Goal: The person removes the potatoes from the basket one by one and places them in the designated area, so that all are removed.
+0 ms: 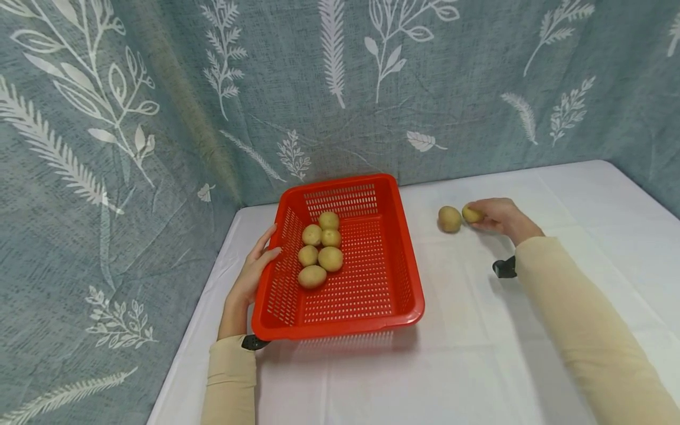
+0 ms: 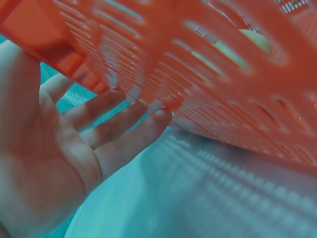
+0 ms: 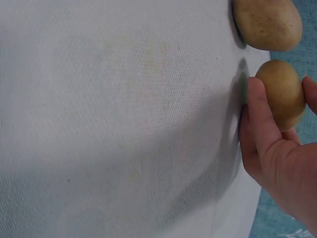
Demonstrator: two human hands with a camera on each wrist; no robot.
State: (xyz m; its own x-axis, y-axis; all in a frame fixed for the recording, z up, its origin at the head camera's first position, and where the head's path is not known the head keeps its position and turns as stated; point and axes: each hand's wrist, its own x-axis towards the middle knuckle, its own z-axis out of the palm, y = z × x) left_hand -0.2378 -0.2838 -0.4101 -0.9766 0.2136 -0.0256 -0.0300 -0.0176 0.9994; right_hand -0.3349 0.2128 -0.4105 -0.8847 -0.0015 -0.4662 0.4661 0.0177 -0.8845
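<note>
Looks mostly done – five potatoes (image 1: 320, 249) sit in the red basket (image 1: 366, 319); left hand (image 1: 254, 273) lies flat against its side; right hand (image 1: 496, 216) grips one potato (image 1: 471, 214), another potato (image 1: 449, 219) waits on the table (image 1: 478, 354) beside it.
</note>
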